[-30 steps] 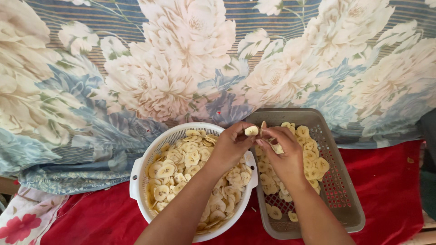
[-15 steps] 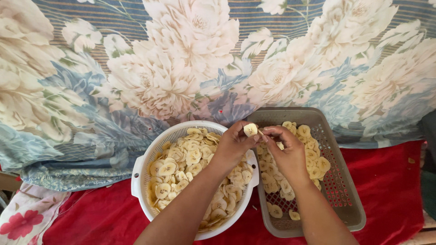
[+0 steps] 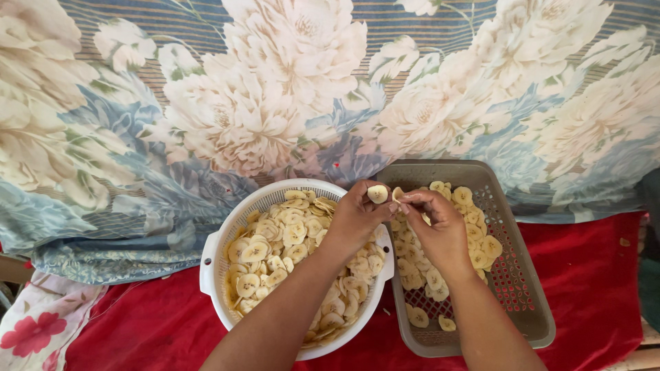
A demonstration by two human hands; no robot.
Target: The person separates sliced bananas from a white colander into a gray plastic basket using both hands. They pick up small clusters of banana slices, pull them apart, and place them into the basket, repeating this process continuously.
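Left hand [image 3: 354, 218] is up over the right rim of the white colander [image 3: 213, 264], fingers pinched on a single pale banana slice [image 3: 377, 194], held flat-face to camera. Right hand [image 3: 434, 223] sits just beside it, fingertips meeting the left hand's at the slice. It is closed on another thin piece [image 3: 397, 194], only the edge visible (can't tell more than that). Both hands hover between the two containers, above the gap where the colander meets the grey tray [image 3: 522, 302].

Colander: round, perforated, with side handles, near-left of centre, piled with banana slices [image 3: 275, 247] overlapping in a heap. Left forearm crosses over its near right part.

Tray: rectangular, grey plastic mesh, right of the colander and touching or nearly touching it. Slices [image 3: 474, 233] spread in a looser single layer along its left and far parts; near right corner is bare mesh. Right forearm covers part of the left side.

Both containers rest on a red cloth [image 3: 591, 268]. Behind them, a large floral fabric [image 3: 275, 89] in cream and blue fills the far half of the view. A white cloth with red flowers [image 3: 34, 330] shows at near left.
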